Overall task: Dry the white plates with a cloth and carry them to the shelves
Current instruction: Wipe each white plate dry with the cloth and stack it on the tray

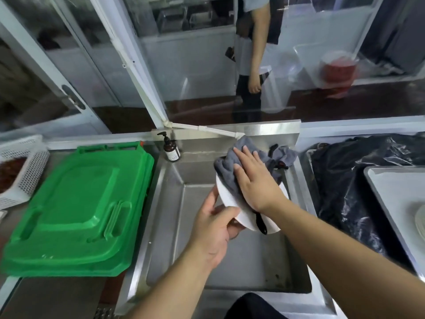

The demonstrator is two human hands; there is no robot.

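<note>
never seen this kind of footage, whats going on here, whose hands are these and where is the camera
There is no machine here. A camera worn on a person's head looks down at their own two hands over a steel sink. The left hand holds a white plate by its rim, tilted. The right hand presses a grey cloth flat against it, drying it. Left of the sink lie stacked green lids; a brown pump bottle stands behind. Another person stands beyond the glass.

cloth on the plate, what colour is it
Grey. The cloth shows best in the head view, pressed onto the white plate by the right hand.
</note>
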